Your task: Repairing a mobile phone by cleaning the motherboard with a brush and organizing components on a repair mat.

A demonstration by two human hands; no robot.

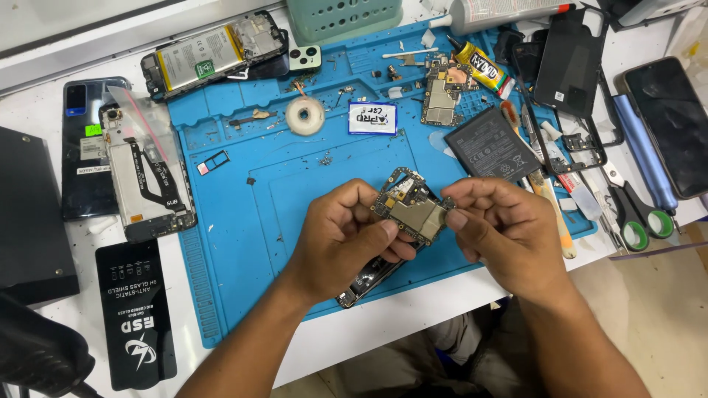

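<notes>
Both hands pinch a small metal-shielded phone circuit board (413, 211) above the blue silicone work mat (236, 221): left hand (346, 239) closed on its near-left edge, right hand (501, 228) on its right edge. The left hand largely hides a dark phone frame (366, 278) lying beneath, near the white desk's (354, 332) front edge. Bare mat lies open to the left; a black flat battery (490, 146) lies just behind the hands.

Both forearms angle in from below, left hand (346, 236) and right hand (501, 228) close together, fingers curled, thumbs pinching.

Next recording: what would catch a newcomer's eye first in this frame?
At centre, the left hand and right hand together hold a small phone circuit board above the blue repair mat. To the left lies an opened phone with its flat cable exposed. At the right edge sit green-handled scissors and a loose dark battery.
</notes>
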